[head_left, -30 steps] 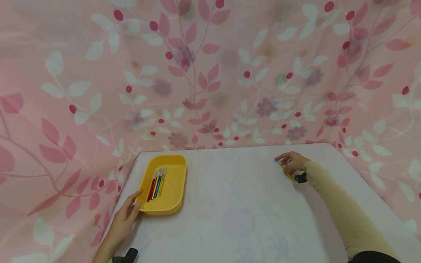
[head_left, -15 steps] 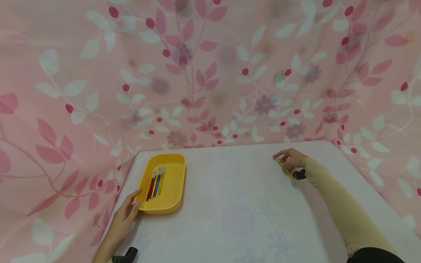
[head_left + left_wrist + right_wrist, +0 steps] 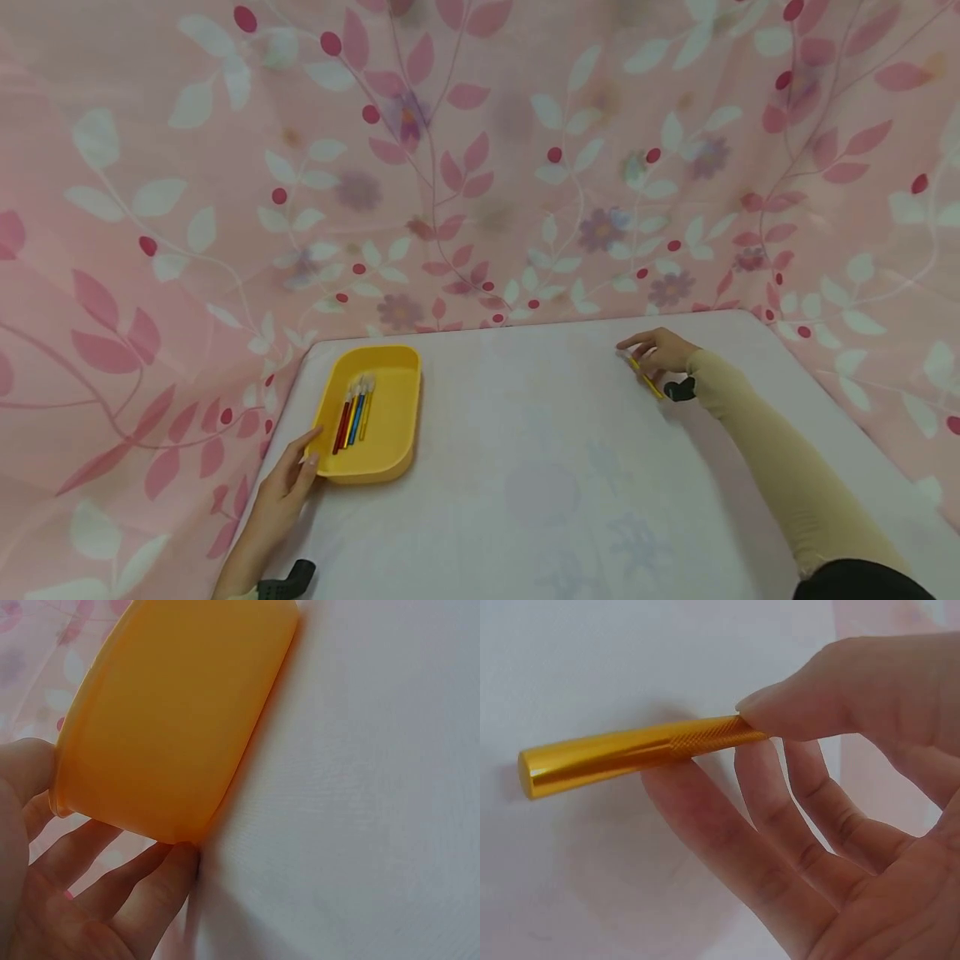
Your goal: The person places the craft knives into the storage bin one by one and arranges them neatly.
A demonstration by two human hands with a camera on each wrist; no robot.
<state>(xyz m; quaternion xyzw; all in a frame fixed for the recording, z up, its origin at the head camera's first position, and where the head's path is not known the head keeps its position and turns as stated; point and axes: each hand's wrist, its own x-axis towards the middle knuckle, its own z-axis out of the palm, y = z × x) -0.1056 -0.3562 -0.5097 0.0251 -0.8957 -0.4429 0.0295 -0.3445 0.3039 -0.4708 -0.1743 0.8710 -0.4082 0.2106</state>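
My left hand [image 3: 281, 487] grips the near-left corner of a yellow plastic tray [image 3: 414, 400], with its thumb at the rim and fingers against the outer wall, as the left wrist view shows of the tray [image 3: 172, 720]. Several slim craft knives [image 3: 352, 419] with red, yellow and blue handles and pale tips lie side by side in it. Toward the far right of the table, my right hand [image 3: 666, 352] pinches a gold craft knife [image 3: 600, 765] by its knurled grip. Its smooth butt end shows in the right wrist view; the tip is hidden there.
A white-covered table [image 3: 495, 417] with faint flower marks stretches between the two hands. Behind and beside it hangs a pink curtain [image 3: 480, 167] printed with leaves and flowers. Dark straps with a black camera mount [image 3: 288, 581] sit at the wrists.
My right hand, still pinching the gold craft knife, sits slightly higher and further left in the head view. The whole scene drifts a little, so the head camera has moved; the left hand stays on the tray.
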